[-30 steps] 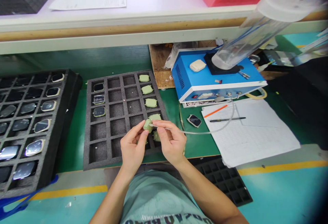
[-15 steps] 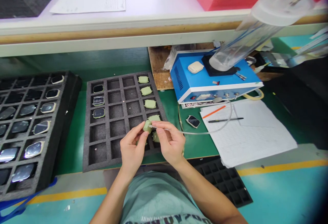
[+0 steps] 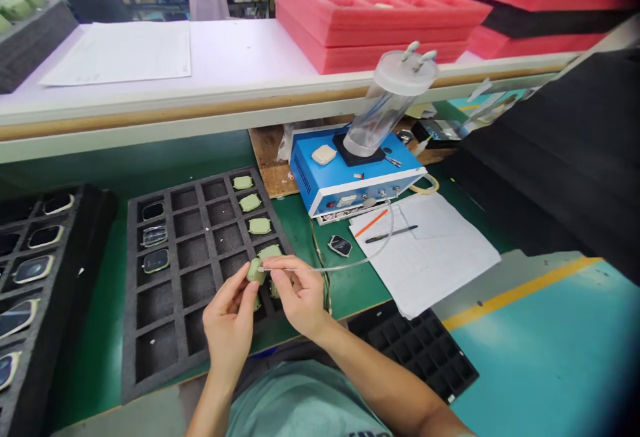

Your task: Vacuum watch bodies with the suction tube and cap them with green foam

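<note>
Pale-green rounded-square part [image 3: 255, 271] is pinched in the L hand [image 3: 227, 330], thumb and fingers [image 3: 239, 297] clenched on its edges, held just above the lower-right cells of a dark-grey foam tray [image 3: 129, 357]. R hand [image 3: 300, 300] grips a thin clear tube [image 3: 320, 269] betw thumb and index, other fingers curled. Tube's fine end is at the part's edge, touching or just beside it, can't tell which. From there the tube runs right over a green bench mat [image 3: 305, 243] and curves up to the front of a blue control box [image 3: 320, 187]. Tray holds more green parts [image 3: 259, 225] down its right-hand columns, some right under the hands, plus dark-faced parts [image 3: 153, 211] in the left column. On the box: clear cylinder w/ white cap [image 3: 385, 107] on a black plate, cream part [image 3: 324, 154] beside it. Dark part [image 3: 340, 245] lies on the mat just right of the hands, near papers [image 3: 430, 257] w/ an orange marker [image 3: 371, 223] and a pen [image 3: 391, 234] on top. Left of the tray — larger foam tray [image 3: 95, 223] of glossy dark-faced parts. Small black foam tray [image 3: 415, 350] sits at the near edge; stacked red foam trays [image 3: 375, 17] are up on the white shelf [image 3: 115, 100].
</note>
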A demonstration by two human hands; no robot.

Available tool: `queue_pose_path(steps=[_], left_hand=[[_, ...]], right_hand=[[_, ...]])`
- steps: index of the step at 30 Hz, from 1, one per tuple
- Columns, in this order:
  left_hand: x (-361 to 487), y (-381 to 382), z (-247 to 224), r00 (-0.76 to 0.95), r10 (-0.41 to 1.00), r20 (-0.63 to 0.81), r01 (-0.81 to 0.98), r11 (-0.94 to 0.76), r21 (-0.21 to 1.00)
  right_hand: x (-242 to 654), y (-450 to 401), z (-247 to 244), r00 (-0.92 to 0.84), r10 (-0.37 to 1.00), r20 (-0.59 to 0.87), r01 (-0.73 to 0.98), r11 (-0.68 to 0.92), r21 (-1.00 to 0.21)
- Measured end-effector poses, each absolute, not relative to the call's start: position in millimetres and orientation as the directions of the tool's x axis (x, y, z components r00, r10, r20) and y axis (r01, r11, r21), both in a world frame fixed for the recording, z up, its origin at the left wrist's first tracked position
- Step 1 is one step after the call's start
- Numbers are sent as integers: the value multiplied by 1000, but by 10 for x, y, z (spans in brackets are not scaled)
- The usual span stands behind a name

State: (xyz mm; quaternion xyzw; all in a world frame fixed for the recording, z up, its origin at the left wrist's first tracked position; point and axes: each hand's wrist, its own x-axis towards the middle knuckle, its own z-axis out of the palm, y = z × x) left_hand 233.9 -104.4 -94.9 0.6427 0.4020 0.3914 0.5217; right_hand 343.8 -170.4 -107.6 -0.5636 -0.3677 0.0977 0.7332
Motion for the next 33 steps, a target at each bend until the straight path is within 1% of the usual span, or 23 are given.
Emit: queue_pose_path(steps=[20, 28, 33], left_hand=[[2333, -1031, -960, 355, 931, 81, 113, -129, 985], [2332, -1033, -958, 374, 923, 89, 93, -133, 987], [2343, -1035, -938, 385, 919, 87, 94, -133, 987]], right_hand=[[3440, -1680, -1062, 718, 542, 437, 253, 382, -889], [3440, -1690, -1075, 721, 555, 415, 258, 340, -904], [3443, -1700, -1073, 715, 551, 430, 269, 350, -897]])
